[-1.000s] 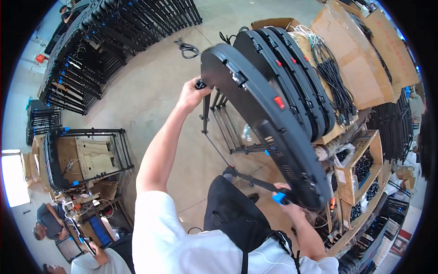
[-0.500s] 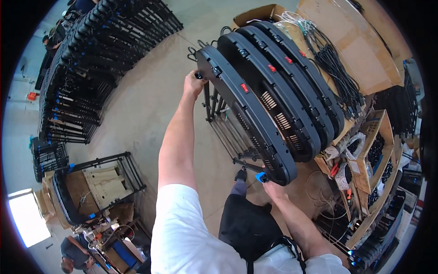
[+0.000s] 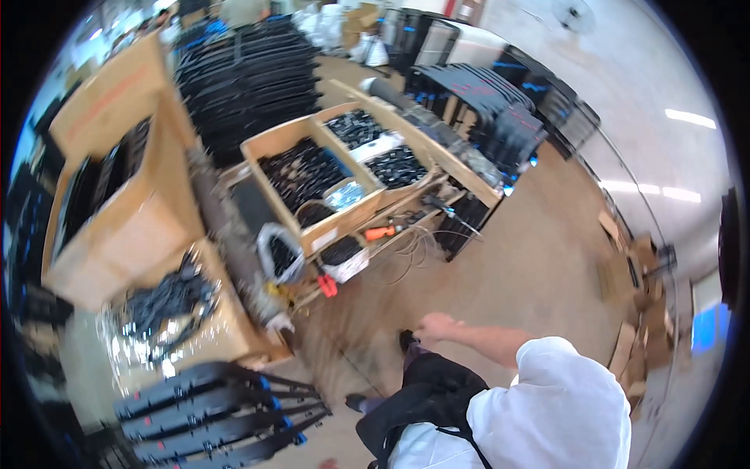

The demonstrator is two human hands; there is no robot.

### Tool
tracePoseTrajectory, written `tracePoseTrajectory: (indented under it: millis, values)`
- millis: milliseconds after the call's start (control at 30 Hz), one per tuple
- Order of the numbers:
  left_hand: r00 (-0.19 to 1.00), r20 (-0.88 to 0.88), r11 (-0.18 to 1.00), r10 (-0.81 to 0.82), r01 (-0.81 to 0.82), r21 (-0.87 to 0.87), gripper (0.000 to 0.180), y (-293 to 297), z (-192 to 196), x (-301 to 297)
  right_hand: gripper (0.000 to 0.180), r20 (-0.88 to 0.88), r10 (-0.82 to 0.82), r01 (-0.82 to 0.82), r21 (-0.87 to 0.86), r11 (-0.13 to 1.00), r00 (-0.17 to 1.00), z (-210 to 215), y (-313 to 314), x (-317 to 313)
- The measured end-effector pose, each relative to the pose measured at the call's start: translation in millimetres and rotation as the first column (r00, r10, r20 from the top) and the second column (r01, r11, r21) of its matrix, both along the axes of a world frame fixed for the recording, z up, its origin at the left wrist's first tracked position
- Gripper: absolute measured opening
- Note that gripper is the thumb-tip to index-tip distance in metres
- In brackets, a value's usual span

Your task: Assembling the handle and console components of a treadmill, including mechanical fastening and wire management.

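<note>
My right hand (image 3: 437, 327) is out in front of me over the floor, above my dark shoe. It touches nothing that I can see, and its fingers are blurred. At the bottom edge a small skin-coloured patch, likely my left hand (image 3: 328, 463), barely shows; its fingers are cut off. Several black curved panels (image 3: 195, 418) with red switches stand in a row at the lower left, on black frames with blue pieces. Nearest beyond my right hand is a wooden workbench with a pair of red-handled pliers (image 3: 326, 284) at its edge.
On the bench a divided wooden box (image 3: 250, 148) holds many small black parts. An orange-handled tool (image 3: 380, 233) lies beside it. Cables lie on a plastic-wrapped carton (image 3: 226, 273) at the left. Flattened cardboard (image 3: 623, 352) leans along the right wall. Stacked black frames (image 3: 242, 86) stand behind.
My view has swung right, from the black panels to the bench. Both hands have come off the panel they were holding; the panels now sit at the lower left.
</note>
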State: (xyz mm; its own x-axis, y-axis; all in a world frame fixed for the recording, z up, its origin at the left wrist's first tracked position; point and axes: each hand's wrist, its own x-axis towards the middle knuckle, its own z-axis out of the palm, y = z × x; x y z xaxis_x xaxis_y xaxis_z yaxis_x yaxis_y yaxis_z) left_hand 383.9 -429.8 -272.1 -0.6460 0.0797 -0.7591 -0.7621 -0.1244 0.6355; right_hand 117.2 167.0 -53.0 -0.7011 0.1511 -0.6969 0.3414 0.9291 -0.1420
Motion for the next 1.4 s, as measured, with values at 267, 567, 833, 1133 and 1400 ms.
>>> tracePoseTrajectory:
  millis: [267,567,833,1133,1400]
  values:
    - [0.891,0.107,0.833,-0.442,0.452,-0.318,0.058,191,48,-163,0.050,-0.727,-0.604,0.716,-0.227,0.660,0.327,56,399,-92]
    - [0.933,-0.202,0.896,-0.299,0.202,-0.397,0.025,458,112,-417,0.062,-0.706,-0.699,0.775,-0.376,0.507,0.115,118,654,-212]
    - [0.537,-0.527,0.722,-0.659,0.647,-0.244,0.034,808,229,-515,0.043,-0.697,-0.716,0.756,-0.490,0.434,-0.040,129,649,-95]
    - [0.497,-0.198,0.310,-0.845,0.757,0.576,0.036,1066,364,-335,0.058,0.190,-0.900,0.284,-0.905,-0.316,-0.393,-30,506,129]
    - [0.461,-0.373,0.354,-0.805,0.879,0.321,0.035,941,374,-353,0.060,0.561,-0.717,0.051,-0.772,-0.633,-0.413,-132,386,46]
